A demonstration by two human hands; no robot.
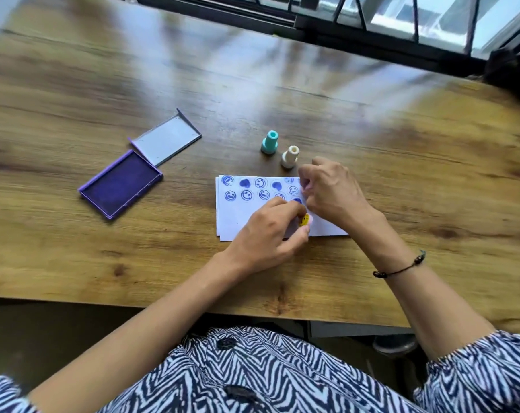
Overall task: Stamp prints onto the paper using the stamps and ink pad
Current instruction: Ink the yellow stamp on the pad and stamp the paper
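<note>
Paper (237, 216) lies on the wooden table (74, 248), two rows of blue prints on it. Left hand (267, 231) pinches a yellow stamp (304, 219) over the paper. Right hand (333, 192) curled at paper's right edge, grip unclear. Teal stamp (270, 142) and white stamp (290, 156) stand just behind; open purple ink pad (121, 186) sits well left.

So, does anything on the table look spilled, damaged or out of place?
Nothing stands out. The ink pad lies open with its lid beside it, two stamps stand upright, and no ink shows off the paper.
</note>
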